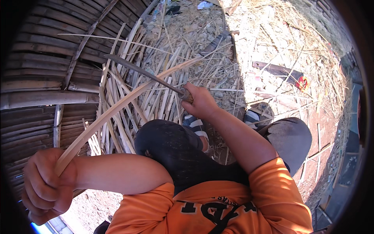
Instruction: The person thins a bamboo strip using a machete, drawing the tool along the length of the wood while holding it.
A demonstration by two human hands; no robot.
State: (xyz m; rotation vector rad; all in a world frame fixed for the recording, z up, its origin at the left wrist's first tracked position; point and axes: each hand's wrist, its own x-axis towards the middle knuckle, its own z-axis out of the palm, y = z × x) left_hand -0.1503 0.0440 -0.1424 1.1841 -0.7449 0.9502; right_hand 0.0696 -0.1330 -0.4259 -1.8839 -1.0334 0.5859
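Head camera view: the left hand [48, 183], at the lower left, is closed in a fist around the near end of a long split-bamboo strip [117, 108], which slants up and away to the right over a heap of similar pale strips [120, 128]. The right hand [201, 102], near the middle, is wrapped around the wooden handle of a long, narrow-bladed knife [145, 74]. Its dark blade points to the upper left and crosses the held strip beyond the middle of its length; whether the edge touches the bamboo cannot be told. The heap lies between a slatted bamboo wall [39, 58] on the left and the person's bent legs in dark trousers [167, 140]. To the right, on straw-littered sunlit ground [272, 23], lies a handsaw [272, 71] with a red handle.
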